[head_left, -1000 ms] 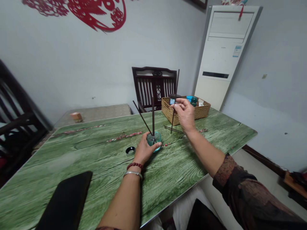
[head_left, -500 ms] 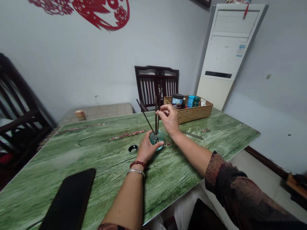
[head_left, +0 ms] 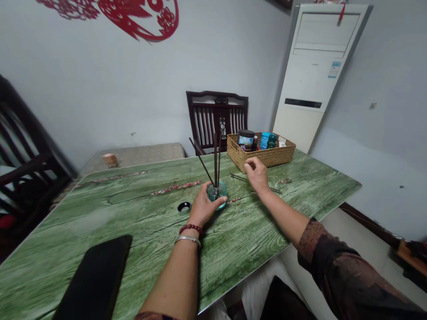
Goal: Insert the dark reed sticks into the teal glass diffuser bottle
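My left hand (head_left: 204, 205) is wrapped round a small blue-green glass diffuser bottle (head_left: 221, 192) standing on the table. Several thin dark reed sticks (head_left: 216, 162) rise from the bottle's neck, one leaning to the left. My right hand (head_left: 257, 174) hovers to the right of the bottle, in front of the basket. Its fingers are curled in towards the thumb, and no stick shows in them. Beneath and behind that hand lie more dark sticks (head_left: 239, 178) on the table, partly hidden by it. A black ring-shaped cap (head_left: 184, 207) rests left of the bottle.
A woven basket (head_left: 271, 158) with jars and bottles stands at the back right of the green wood-patterned table (head_left: 150, 249). A black phone-like slab (head_left: 95, 275) lies at the front left. A dark wooden chair (head_left: 218, 118) stands behind, and a small wooden-looking object (head_left: 110, 160) is at the far left.
My right hand has let go of the stick in the bottle and moved right, towards the sticks lying on the table. My left hand stays round the bottle.
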The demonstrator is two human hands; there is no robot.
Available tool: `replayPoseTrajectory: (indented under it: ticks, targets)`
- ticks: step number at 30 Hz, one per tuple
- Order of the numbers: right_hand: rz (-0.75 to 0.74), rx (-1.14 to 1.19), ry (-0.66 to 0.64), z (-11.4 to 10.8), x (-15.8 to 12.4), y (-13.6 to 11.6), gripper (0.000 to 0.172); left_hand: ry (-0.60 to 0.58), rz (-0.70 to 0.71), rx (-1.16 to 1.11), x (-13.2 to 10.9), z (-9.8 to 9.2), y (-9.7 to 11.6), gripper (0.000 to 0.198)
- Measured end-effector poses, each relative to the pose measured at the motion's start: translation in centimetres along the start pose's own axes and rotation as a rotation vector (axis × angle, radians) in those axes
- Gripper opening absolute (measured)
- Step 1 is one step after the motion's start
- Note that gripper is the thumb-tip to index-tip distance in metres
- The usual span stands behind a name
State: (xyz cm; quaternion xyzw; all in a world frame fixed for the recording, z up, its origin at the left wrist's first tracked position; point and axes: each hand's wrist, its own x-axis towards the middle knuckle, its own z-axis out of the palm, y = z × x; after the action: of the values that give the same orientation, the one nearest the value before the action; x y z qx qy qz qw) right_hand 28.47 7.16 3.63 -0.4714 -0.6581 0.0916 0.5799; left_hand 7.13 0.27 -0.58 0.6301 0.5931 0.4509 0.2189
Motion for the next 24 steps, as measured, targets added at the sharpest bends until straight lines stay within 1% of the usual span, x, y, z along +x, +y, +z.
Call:
replayPoseTrajectory:
  ticks: [3, 5, 7, 12, 15, 19, 24]
  targets:
    - [0.084, -0.266, 0.015, -2.5, -0.8, 4.4, 0.018, 0.000, -0.023, -0.010, 0.0, 0.0, 0.1, 0.071]
    - [0.106, -0.435, -0.039, -3.5, -1.8, 6.4, 0.022, -0.004, -0.025, -0.010, 0.1, 0.0, 0.0, 0.072]
    - [0.101, -0.555, -0.128, -3.7, -2.6, 7.3, 0.025, -0.009, -0.023, 0.000, 0.1, 0.0, -0.2, 0.073]
    - [0.015, -0.705, -0.375, -2.6, -3.6, 6.9, 0.029, -0.013, -0.018, 0.021, 0.2, 0.1, -0.5, 0.073]
    - [-0.017, -0.794, -0.458, -2.2, -3.9, 6.7, 0.030, -0.005, -0.020, 0.024, 0.2, 0.0, -0.5, 0.073]
    - [-0.019, -0.820, -0.494, -2.2, -3.9, 6.5, 0.028, 0.000, -0.015, 0.016, 0.2, 0.0, -0.4, 0.073]
    - [-0.036, -0.748, -0.449, -2.8, -3.8, 5.8, 0.023, -0.006, -0.021, 0.007, 0.2, 0.0, -0.3, 0.074]
